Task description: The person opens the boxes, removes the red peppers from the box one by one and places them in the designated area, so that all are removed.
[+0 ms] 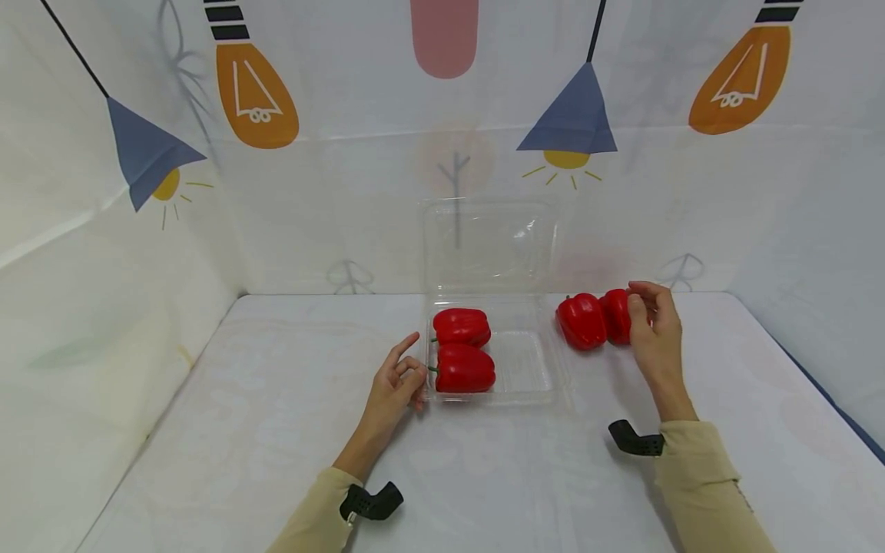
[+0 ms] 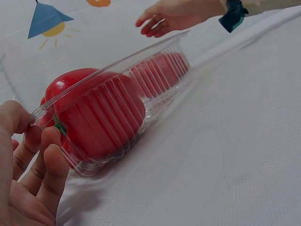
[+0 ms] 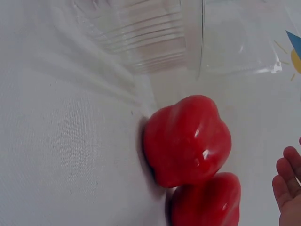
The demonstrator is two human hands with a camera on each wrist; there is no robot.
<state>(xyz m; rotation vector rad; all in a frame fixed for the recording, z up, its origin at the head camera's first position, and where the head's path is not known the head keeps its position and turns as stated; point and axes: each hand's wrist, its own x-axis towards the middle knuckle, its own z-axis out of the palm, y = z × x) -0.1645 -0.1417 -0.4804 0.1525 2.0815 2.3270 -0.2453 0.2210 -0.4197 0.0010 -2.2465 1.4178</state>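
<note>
A clear hinged plastic container [image 1: 525, 361] stands on the table with its lid [image 1: 491, 250] raised. Two red bell peppers, one behind [image 1: 462, 327] and one in front [image 1: 466, 370], lie in its left half, green stems leftward. At the container's left rim, my left hand [image 1: 394, 390] pinches the edge between thumb and finger, as the left wrist view shows. Right of the container sit two more red bell peppers, a nearer one [image 3: 188, 141] and one beside it [image 3: 207, 202]. My right hand [image 1: 657, 338] hovers by the rightmost pepper, fingers loosely bent and holding nothing.
A white cloth covers the table [image 1: 304, 346]. Behind it hangs a pale curtain [image 1: 359, 192] printed with lamps and bulbs, close to the raised lid. Black wrist cameras [image 1: 372, 501] are strapped over both sleeves.
</note>
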